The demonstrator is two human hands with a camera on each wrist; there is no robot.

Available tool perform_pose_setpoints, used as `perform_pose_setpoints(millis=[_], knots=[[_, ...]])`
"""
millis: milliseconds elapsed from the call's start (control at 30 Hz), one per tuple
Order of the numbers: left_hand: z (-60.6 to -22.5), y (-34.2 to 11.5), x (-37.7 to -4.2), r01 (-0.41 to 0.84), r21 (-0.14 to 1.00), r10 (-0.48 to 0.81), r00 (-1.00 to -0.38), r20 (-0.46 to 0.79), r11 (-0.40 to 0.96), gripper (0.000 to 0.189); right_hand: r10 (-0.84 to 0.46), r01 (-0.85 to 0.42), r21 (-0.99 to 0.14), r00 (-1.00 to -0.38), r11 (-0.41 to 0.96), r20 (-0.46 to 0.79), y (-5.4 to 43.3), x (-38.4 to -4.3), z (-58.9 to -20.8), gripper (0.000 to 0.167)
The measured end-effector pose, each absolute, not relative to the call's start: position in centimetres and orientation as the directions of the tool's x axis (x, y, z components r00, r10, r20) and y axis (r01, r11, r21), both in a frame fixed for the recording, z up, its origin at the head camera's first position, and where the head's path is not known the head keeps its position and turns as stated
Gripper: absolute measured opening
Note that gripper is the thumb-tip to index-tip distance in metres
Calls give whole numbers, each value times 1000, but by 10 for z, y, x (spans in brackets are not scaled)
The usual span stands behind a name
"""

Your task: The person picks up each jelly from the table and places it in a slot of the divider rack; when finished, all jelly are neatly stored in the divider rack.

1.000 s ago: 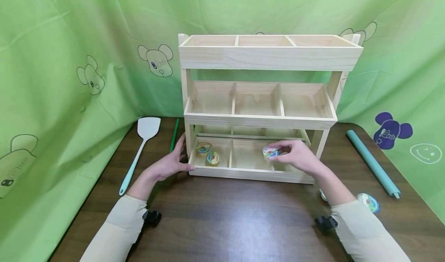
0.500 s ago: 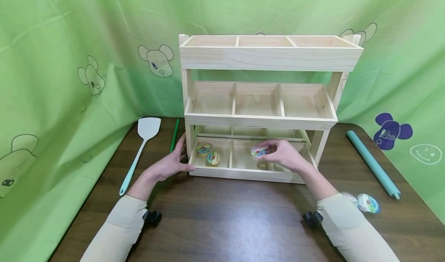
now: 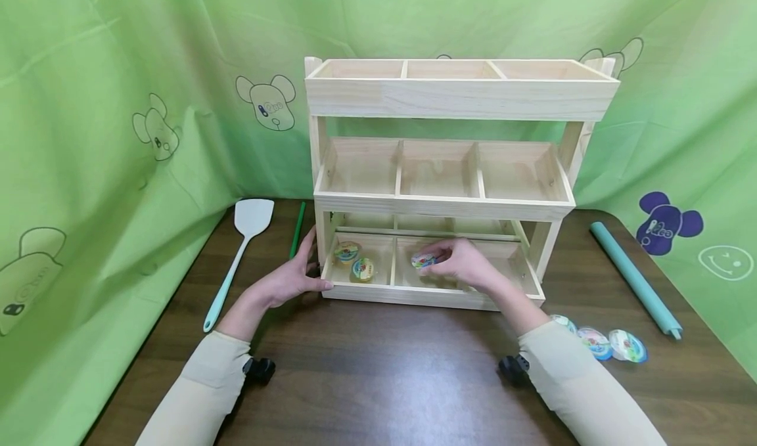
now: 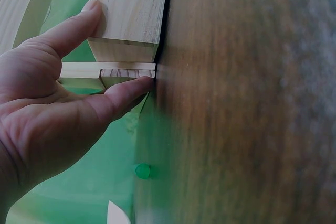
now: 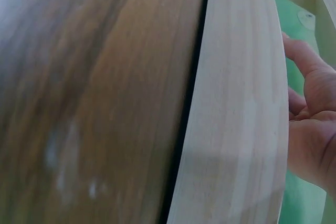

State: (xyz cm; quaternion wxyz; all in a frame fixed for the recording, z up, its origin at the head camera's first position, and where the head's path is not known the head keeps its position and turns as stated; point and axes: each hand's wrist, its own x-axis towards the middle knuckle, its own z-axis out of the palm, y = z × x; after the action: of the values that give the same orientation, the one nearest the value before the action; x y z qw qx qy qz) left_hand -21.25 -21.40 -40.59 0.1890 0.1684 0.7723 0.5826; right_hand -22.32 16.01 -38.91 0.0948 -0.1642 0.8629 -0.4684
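Note:
A three-tier wooden shelf (image 3: 443, 206) with divided trays stands on the table. My right hand (image 3: 464, 262) pinches a small jelly cup (image 3: 423, 260) with a printed lid, low inside the middle compartment of the bottom tray. In the right wrist view the tray's front board hides the cup and the fingertips of the right hand (image 5: 315, 114). Two more jelly cups (image 3: 363, 270) sit in the bottom-left compartment. At the shelf's lower left corner my left hand (image 3: 290, 282) grips the frame. The left wrist view shows its thumb (image 4: 79, 27) at the front board and a finger along the side.
Three jelly cups (image 3: 627, 346) lie on the table by the right sleeve. A teal rolling pin (image 3: 635, 278) lies at the far right. Left of the shelf are a white spatula (image 3: 239, 255) with a pale-blue handle and a green stick (image 3: 298, 229). Green cloth hangs behind.
My right hand has moved left with the jelly cup, from the divider into the middle compartment, and lower. The cups by the right sleeve have come into fuller view. The left hand stays put.

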Motion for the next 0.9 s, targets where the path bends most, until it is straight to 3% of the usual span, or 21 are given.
perform_pose_setpoints(millis=[267,500,900], knots=[[-405,-214,-212,44,963,483,-871,-93,265,126,-370,-218,-815,-929,538,4,146,-229,-394,34],[-405,-213,-212,42,965,482,-871,-92,261,126,-360,-226,-800,-933,556,14,137,-232,-396,46],[-405,-214,-212,43,964,483,-871,-93,262,126,-287,-197,-754,-958,627,12,123,-236,-397,45]])
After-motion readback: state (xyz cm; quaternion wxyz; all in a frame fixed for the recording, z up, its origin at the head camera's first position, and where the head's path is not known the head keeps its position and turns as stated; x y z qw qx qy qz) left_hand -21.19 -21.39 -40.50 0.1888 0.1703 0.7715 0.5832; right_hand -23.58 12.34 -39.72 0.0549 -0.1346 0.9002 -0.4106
